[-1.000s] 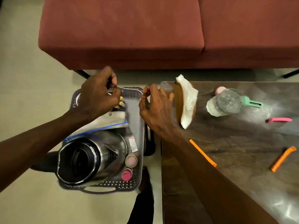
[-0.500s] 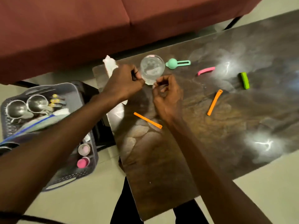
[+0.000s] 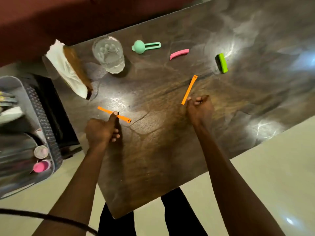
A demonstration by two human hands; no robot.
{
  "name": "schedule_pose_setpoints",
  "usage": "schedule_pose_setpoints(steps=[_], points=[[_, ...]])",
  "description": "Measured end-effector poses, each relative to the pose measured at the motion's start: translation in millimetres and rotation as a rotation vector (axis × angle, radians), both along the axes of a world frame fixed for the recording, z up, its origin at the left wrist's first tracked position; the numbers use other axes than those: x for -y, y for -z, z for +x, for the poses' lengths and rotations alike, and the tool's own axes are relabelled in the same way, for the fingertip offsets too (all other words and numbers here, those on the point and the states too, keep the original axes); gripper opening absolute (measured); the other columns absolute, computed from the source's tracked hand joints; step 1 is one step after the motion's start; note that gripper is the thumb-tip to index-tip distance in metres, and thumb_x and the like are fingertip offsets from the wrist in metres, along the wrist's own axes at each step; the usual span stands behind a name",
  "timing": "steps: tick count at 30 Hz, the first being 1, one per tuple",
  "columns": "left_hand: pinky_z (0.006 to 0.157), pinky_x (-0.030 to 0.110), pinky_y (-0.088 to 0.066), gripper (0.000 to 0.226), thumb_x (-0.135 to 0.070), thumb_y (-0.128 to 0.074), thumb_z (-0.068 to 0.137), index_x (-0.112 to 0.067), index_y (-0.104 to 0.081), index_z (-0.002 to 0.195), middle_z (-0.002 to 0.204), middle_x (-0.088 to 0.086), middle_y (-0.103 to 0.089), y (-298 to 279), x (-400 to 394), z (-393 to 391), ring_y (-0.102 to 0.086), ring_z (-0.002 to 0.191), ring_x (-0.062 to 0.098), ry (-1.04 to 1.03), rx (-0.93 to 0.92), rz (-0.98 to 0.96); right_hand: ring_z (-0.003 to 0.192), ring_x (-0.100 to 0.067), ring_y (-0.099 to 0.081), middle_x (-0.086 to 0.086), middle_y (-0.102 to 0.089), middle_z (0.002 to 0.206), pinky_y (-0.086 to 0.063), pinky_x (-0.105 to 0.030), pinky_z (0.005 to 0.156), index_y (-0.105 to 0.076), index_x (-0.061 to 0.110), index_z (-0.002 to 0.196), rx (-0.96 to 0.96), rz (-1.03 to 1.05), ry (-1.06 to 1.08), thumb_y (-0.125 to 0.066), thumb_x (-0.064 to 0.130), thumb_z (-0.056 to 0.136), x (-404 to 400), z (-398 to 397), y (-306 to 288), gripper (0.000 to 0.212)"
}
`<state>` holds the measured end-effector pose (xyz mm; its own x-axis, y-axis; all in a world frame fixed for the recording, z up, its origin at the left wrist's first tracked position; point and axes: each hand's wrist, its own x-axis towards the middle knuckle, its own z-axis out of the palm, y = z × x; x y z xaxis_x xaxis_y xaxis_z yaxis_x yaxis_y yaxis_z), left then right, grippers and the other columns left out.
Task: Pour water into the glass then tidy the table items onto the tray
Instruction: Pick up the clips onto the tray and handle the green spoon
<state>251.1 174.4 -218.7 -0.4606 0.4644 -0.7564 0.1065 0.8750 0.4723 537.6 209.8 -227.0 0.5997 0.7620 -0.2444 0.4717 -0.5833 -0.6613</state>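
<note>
Nearest the table's point(image 3: 153, 167) front edge, the left hand point(image 3: 100, 132) pinches one orange clip point(image 3: 114, 114); the right hand point(image 3: 199, 109) grips the other clip's point(image 3: 189, 89) near end. Both should lift clear before swinging to the tray point(image 3: 51, 133) beside the table. The filled glass point(image 3: 109, 54) stands at the far edge.

tray point(image 3: 42, 106): cut by left edge | contents blurred, perhaps a kettle

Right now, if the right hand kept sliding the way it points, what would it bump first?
The right hand pinches the near end of an orange strip and points up the table. Past the strip, probably the pink clip comes first, with the green clip off to the right, though depth is unclear.
</note>
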Motion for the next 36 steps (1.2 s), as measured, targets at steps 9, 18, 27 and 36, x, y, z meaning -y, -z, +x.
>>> schedule_pose_setpoints(steps=[9, 18, 27, 36], points=[[0.050, 0.036, -0.058, 0.027, -0.025, -0.065, 0.087, -0.013, -0.056, 0.064, 0.062, 0.010, -0.066, 10, -15, 14, -0.066, 0.047, 0.022, 0.044, -0.068, 0.070, 0.073, -0.023, -0.071, -0.004, -0.070, 0.076, -0.053, -0.032, 0.067, -0.063, 0.009, 0.088, 0.025, -0.033, -0.198, -0.070, 0.041, 0.083, -38, 7, 19, 0.033], [0.042, 0.024, -0.050, 0.013, -0.012, -0.068, 0.084, -0.013, -0.063, 0.073, 0.063, 0.007, -0.070, -24, -23, 17, -0.068, 0.053, 0.014, -0.004, 0.042, 0.357, 0.051, 0.011, -0.057, 0.015, -0.059, 0.058, -0.041, -0.005, 0.051, -0.063, 0.022, 0.068, -0.137, 0.018, -0.292, -0.071, 0.018, 0.082, -39, -35, -16, 0.017], [0.046, 0.023, -0.053, 0.012, 0.001, -0.065, 0.087, -0.008, -0.060, 0.082, 0.073, 0.012, -0.067, -129, -44, -89, -0.065, 0.049, 0.009, 0.098, 0.052, 0.512, 0.047, 0.003, -0.055, 0.013, -0.063, 0.054, -0.044, -0.015, 0.050, -0.075, 0.013, 0.080, -0.480, 0.133, -0.573, -0.074, 0.020, 0.086, -24, -183, -75, 0.009], [0.048, 0.022, -0.057, 0.011, 0.002, -0.065, 0.085, 0.010, -0.064, 0.078, 0.052, 0.009, -0.066, -184, -66, -262, -0.063, 0.040, 0.009, 0.160, -0.167, 0.307, 0.075, -0.017, -0.068, 0.004, -0.073, 0.075, -0.057, -0.035, 0.068, -0.076, 0.025, 0.077, -0.235, 0.001, -0.964, -0.070, 0.040, 0.077, -45, -360, -103, 0.016]])
